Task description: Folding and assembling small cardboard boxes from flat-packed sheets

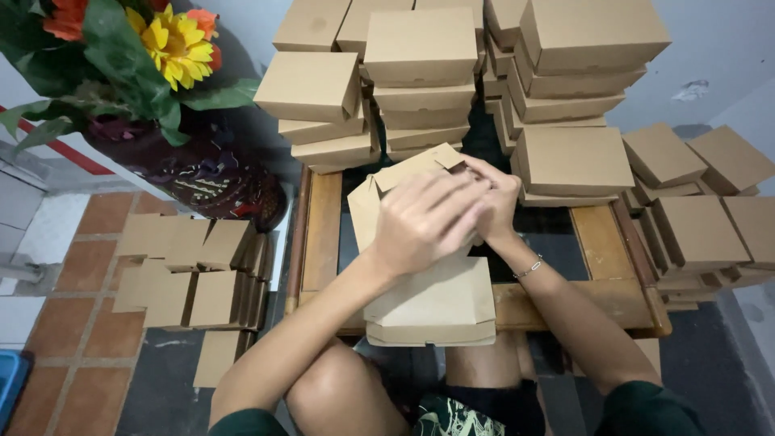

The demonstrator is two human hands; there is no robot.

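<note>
Nearest the camera are the person's bare knees (343,396), drawn up under the forearms, with dark patterned shorts (460,416) between them. Just above the knees, below the hands, a finished closed box (432,311) lies on the near edge of the wooden bench (601,242).

Both hands work on a half-folded cardboard box (387,190) held over the middle of the bench. The left hand (424,218) lies flat on top, fingers spread and pressing down over the card. The right hand (494,198) is clenched on the right edge, pinching a flap; a thin bracelet (529,268) sits on that wrist. The forearms converge from either side, elbows out, wrists bent down toward the box.

To fold well, it seems wise to keep the left palm firm so the panel does not spring up, and to guide the flap squarely along its crease before tucking.

Beyond the hands stand tall stacks of closed boxes (424,73), with more boxes (698,218) to the right of the right hand. Left of the left hand, flat unfolded blanks (190,270) lie on the tiled floor (73,339), and farther off stands a dark vase (206,173) with artificial flowers (173,40).
</note>
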